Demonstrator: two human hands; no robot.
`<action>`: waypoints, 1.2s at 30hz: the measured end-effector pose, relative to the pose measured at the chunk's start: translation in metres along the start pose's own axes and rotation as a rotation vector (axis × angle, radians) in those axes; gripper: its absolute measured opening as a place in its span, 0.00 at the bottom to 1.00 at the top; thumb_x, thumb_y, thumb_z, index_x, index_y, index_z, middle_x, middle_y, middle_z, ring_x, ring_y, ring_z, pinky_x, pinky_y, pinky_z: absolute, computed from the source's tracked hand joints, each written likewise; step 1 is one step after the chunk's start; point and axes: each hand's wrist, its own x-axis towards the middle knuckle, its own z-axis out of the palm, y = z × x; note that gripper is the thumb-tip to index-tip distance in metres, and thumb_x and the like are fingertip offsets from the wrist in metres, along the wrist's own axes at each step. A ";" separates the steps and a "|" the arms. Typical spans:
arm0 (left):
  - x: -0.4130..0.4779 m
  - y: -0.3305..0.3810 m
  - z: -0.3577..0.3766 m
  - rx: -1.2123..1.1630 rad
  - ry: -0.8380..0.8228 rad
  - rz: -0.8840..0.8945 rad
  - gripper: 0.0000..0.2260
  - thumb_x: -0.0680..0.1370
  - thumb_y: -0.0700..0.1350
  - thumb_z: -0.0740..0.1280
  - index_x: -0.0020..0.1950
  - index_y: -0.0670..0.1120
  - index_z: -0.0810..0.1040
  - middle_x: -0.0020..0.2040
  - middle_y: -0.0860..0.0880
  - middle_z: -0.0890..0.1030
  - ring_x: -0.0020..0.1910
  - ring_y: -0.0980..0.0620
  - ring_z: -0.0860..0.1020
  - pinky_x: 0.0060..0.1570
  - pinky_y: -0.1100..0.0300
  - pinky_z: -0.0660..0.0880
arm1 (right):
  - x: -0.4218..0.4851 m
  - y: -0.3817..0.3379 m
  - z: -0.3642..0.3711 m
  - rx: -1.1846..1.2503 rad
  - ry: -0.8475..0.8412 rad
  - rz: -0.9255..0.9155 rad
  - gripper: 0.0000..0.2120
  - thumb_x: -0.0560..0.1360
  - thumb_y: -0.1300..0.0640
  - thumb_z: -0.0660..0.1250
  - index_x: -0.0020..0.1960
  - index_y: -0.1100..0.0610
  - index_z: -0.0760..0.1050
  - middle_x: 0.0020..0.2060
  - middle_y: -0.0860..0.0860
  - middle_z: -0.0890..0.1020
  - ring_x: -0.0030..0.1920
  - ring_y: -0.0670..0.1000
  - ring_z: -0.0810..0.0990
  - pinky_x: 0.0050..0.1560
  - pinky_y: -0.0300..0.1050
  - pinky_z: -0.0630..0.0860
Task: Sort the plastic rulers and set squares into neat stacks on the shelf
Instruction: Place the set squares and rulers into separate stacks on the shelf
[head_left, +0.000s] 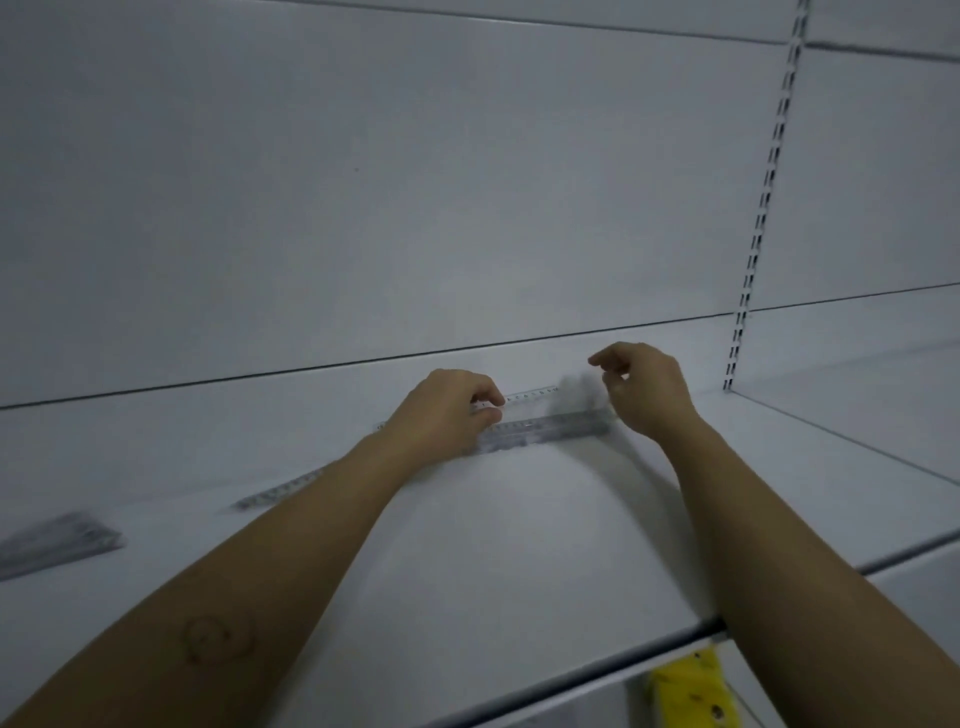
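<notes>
clear ruler: held in my left hand just above the pile at the back of the shelf, long side running left to right, with the printed scale showing along its far edge. Its right end is lost in blur.
left hand: my fingers are curled over the ruler's near-left part and grip it. My forearm reaches in from the lower left.
right hand: up by the ruler's right end with the fingers loosely bent. Motion blur keeps me from telling whether it touches or pinches anything.
stack of rulers: clear plastic, lying flat on the shelf right under the held ruler and between my two hands.
single ruler: flat on the shelf to the left, set at a slant, partly behind my left forearm.
second pile: more clear plastic pieces at the far left edge, well apart from the rest and too blurred to say which kind.
shelf: white board against a white back panel.
slotted upright: runs up the back panel to the right of my right hand.
yellow pack: below the shelf's front edge, at the lower right.
</notes>
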 end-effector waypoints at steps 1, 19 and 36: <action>0.006 0.004 0.007 -0.010 -0.008 0.011 0.08 0.76 0.46 0.68 0.54 0.48 0.82 0.53 0.49 0.82 0.52 0.53 0.78 0.54 0.59 0.73 | 0.000 0.004 0.000 0.007 0.012 0.023 0.14 0.77 0.64 0.61 0.56 0.52 0.80 0.54 0.51 0.82 0.54 0.52 0.79 0.60 0.47 0.73; -0.013 -0.021 -0.001 0.238 0.046 0.114 0.18 0.78 0.52 0.65 0.67 0.50 0.73 0.66 0.51 0.74 0.64 0.51 0.69 0.62 0.58 0.65 | -0.027 -0.053 0.006 -0.224 -0.156 -0.262 0.18 0.76 0.51 0.65 0.66 0.49 0.73 0.64 0.50 0.74 0.64 0.53 0.70 0.65 0.49 0.65; -0.216 -0.165 -0.190 0.408 0.195 -0.264 0.23 0.75 0.61 0.64 0.68 0.53 0.71 0.67 0.52 0.73 0.67 0.51 0.68 0.65 0.55 0.64 | -0.108 -0.347 0.096 -0.134 -0.385 -0.760 0.30 0.74 0.43 0.67 0.73 0.48 0.63 0.71 0.50 0.68 0.70 0.53 0.65 0.71 0.53 0.61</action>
